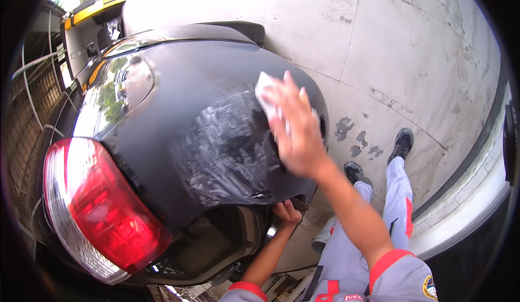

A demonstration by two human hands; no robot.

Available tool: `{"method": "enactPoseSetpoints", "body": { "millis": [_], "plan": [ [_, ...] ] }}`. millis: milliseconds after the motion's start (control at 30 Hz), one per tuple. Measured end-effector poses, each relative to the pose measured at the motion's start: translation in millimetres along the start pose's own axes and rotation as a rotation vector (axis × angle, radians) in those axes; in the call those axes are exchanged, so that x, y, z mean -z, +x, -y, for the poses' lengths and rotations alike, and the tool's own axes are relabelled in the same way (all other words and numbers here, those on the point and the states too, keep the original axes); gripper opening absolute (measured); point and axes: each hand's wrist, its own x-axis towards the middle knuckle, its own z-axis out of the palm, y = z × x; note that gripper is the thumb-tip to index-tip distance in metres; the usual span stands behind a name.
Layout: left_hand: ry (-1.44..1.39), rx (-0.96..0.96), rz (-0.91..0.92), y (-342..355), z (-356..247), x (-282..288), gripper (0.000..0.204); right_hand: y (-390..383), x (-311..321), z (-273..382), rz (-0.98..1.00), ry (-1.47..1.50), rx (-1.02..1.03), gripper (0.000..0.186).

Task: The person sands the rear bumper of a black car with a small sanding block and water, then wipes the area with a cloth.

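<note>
A dark grey car body panel (216,66) fills the middle of the view. Whitish, streaky smears (227,150) cover its lower centre, with a darker patch among them. My right hand (295,126) is closed round a white cloth (265,93), slightly blurred, and rests against the panel's right side just beyond the smears. Below, my left hand (287,212) has its fingers curled on the panel's lower edge, by the dark opening beneath. Part of that grip is hidden behind the edge. A red and clear tail light (103,210) sits at the panel's left.
A glossy window (116,88) lies beyond the tail light. Pale concrete floor (401,58) with dark stains stretches off to the right. My legs in grey trousers (398,188) and dark shoes (402,142) are right of the car. A wire fence (32,91) stands far left.
</note>
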Motion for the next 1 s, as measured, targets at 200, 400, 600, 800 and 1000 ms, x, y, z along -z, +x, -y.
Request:
{"method": "enactPoseSetpoints", "body": {
  "millis": [200,400,600,800,1000],
  "plan": [
    [0.1,-0.036,-0.048,1.7,-7.8,8.9,0.027,-4.5,-5.3,33.3,0.115,0.194,0.13,0.026],
    [0.234,-0.054,0.03,-8.3,-0.8,9.5,0.026,49.1,-11.5,42.2,0.157,0.283,0.055,0.025],
    [0.202,-0.12,-0.004,-9.9,7.4,6.7,0.021,42.0,-35.3,79.6,0.237,0.018,0.377,0.027],
    [0.396,-0.397,-0.112,-0.3,5.0,-3.2,0.018,-47.5,-24.3,97.6,0.293,-0.224,0.384,0.042],
    [0.772,-0.714,-0.175,3.5,10.3,9.1,0.02,11.6,-75.6,131.7,0.084,0.086,0.298,0.045]
  ]
}}
